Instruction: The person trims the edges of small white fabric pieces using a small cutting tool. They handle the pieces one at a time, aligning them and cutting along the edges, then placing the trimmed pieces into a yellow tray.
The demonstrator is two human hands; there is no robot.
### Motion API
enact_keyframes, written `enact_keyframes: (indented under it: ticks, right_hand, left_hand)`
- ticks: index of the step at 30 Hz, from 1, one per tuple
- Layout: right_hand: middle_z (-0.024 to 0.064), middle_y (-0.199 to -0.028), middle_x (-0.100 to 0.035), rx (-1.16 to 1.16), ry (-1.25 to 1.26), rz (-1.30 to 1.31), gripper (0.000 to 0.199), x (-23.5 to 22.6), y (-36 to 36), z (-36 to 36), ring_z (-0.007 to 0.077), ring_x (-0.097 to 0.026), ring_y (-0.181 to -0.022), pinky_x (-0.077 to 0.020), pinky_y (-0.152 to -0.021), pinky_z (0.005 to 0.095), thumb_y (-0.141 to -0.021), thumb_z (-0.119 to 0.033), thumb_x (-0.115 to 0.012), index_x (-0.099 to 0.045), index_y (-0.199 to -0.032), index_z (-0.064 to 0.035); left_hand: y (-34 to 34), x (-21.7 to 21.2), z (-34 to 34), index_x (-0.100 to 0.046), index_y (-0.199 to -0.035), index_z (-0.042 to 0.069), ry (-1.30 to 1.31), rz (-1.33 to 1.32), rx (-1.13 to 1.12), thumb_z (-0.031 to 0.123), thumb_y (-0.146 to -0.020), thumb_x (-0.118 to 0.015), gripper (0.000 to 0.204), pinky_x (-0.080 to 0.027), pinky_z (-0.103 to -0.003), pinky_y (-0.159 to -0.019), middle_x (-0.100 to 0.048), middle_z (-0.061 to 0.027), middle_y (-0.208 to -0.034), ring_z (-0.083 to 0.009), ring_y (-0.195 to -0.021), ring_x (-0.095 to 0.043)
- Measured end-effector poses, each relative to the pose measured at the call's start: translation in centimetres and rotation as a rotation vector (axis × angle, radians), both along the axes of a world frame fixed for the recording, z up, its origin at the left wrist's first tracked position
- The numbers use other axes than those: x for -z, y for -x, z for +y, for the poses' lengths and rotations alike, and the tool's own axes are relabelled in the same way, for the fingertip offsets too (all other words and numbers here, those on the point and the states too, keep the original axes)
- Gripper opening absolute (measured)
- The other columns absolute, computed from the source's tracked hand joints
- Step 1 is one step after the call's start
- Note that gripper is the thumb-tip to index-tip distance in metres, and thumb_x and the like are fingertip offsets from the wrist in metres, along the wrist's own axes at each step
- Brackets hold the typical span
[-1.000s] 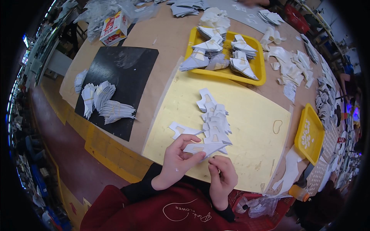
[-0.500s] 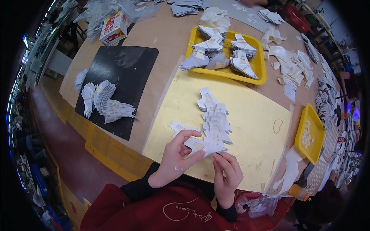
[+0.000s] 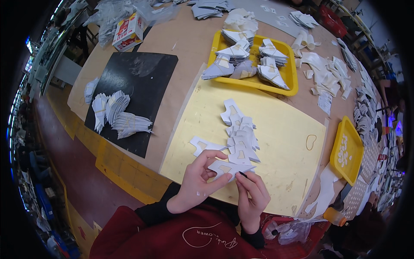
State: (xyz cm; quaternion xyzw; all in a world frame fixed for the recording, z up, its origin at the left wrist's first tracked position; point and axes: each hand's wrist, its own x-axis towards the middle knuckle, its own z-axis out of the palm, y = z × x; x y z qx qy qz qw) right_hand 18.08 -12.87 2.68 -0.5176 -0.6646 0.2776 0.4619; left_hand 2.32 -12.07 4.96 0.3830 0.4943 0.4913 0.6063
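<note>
On the left, three banded bundles [image 3: 129, 125] of pale cut pieces lie on a black board [image 3: 146, 77]. Further right, a loose white piece [image 3: 200, 143] lies on the yellow sheet [image 3: 280, 129], just beyond the fingers of the left hand [image 3: 194, 185]. That hand is closed in a pinch, thumb on the near edge and fingers behind, holding the white cut-out piece [image 3: 233, 169] raised above the sheet's near edge, its pointed end toward the right. Beyond it, an overlapping row [image 3: 237, 129] of similar pieces runs away from the person. The right hand [image 3: 255, 194] has its thumb and forefinger drawn together on a slim dark object [image 3: 243, 174], too small to identify, at the near edge of the held piece. A second ago this hand was apart from the piece; now its fingertips have come up against it, so both hands seem busy on one piece, the left steadying it and the right doing the finer work. Farther right, a rubber band [image 3: 310, 142] lies on the sheet, and a small yellow tray [image 3: 356, 155] of little white bits [image 3: 343, 150] stands beyond it
</note>
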Motion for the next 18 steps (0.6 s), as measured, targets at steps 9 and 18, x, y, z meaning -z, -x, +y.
enact_keyframes:
  ticks: [9,18]
  right_hand:
    - [0.0145,-0.093,-0.067,0.029,0.101,0.079,0.022,-0.19,0.4,-0.71,0.0247,-0.066,-0.08,-0.0521,-0.069,0.0299,-0.079,0.008,-0.071,-0.07,-0.099,0.001]
    - [0.0142,-0.092,-0.066,-0.011,0.087,0.083,0.022,-0.14,0.05,-0.64,0.0247,-0.066,-0.078,-0.0519,-0.068,0.0297,-0.079,0.008,-0.071,-0.07,-0.099,0.0011]
  left_hand:
    - [-0.31,0.12,-0.41,-0.046,-0.119,0.0,0.0,-0.063,-0.021,-0.005,-0.086,-0.067,0.04,-0.052,-0.024,-0.081,-0.062,-0.014,-0.11,-0.0129,-0.101,-0.062]
    - [0.11,0.61,-0.35,-0.043,-0.121,0.001,0.051,-0.175,-0.003,-0.007,-0.086,-0.066,0.042,-0.051,-0.021,-0.081,-0.061,-0.0131,-0.111,-0.0111,-0.097,-0.063]
